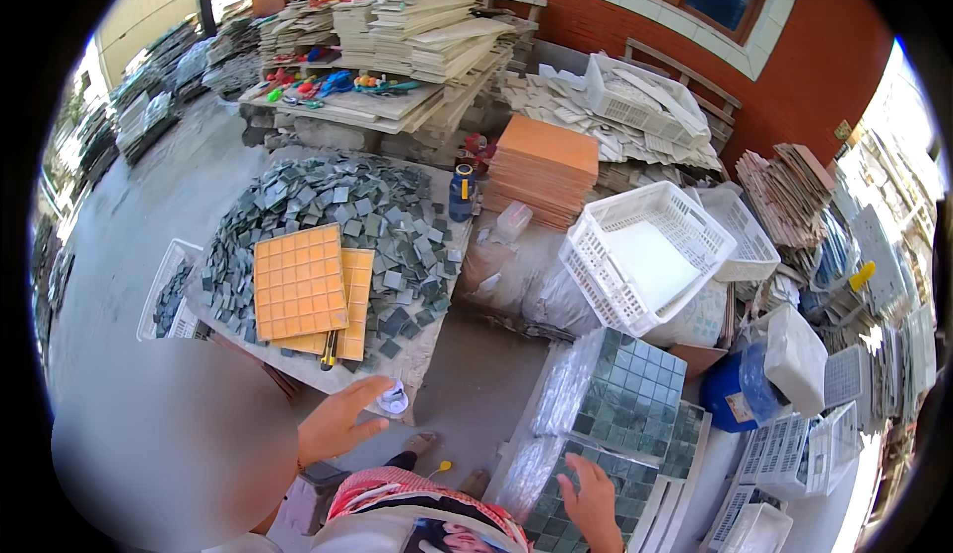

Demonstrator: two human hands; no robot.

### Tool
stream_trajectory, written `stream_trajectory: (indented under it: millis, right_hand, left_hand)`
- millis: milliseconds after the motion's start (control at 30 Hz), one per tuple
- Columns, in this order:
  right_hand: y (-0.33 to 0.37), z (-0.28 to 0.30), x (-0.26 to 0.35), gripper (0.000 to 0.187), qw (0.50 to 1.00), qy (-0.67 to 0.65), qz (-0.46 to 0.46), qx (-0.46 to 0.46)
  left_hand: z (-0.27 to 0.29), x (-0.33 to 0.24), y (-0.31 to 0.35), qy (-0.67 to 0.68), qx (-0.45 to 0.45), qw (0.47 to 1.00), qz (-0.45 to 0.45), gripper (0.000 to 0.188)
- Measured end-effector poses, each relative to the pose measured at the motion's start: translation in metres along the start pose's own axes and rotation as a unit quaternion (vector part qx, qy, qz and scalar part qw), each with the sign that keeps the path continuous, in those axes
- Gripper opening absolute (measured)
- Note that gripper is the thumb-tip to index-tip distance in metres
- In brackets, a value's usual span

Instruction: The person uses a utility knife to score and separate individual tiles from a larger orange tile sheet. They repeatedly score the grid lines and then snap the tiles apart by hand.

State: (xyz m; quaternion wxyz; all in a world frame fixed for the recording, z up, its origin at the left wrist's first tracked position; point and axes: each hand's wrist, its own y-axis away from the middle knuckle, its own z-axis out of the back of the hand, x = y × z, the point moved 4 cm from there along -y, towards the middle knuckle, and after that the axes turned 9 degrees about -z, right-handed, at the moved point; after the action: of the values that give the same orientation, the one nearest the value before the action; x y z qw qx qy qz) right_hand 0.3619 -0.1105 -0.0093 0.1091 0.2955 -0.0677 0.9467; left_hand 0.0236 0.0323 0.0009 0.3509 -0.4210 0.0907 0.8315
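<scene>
Green tile sheets (631,386) beneath right hand (594,508), apart from left hand (333,427), fingers (369,390) of both wide

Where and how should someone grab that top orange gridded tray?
Probably by the left edge of the top orange tray, coming from the left, fingers beneath and thumb above: it is flat, and the lower orange tray peeks out only along its right and near edges.
</scene>
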Motion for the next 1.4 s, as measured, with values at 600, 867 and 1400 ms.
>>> stream_trajectory:
  millis: [600, 867, 1400]
  right_hand:
    - [0.026, -0.545, 0.199, 0.035, 0.933, 0.119, 0.103, 0.325]
    - [0.040, -0.812, 0.390, 0.035, 0.845, 0.234, -0.056, 0.478]
    - [-0.013, -0.943, 0.504, 0.034, 0.817, -0.041, -0.192, 0.542]
  left_hand:
    - [0.041, 0.433, 0.531, 0.136, 0.060, 0.888, 0.436, 0.056]
    - [0.270, 0.740, 0.574, 0.044, 0.231, 0.874, 0.426, 0.050]
    - [0.233, 0.820, 0.527, 0.273, 0.304, 0.890, 0.201, 0.043]
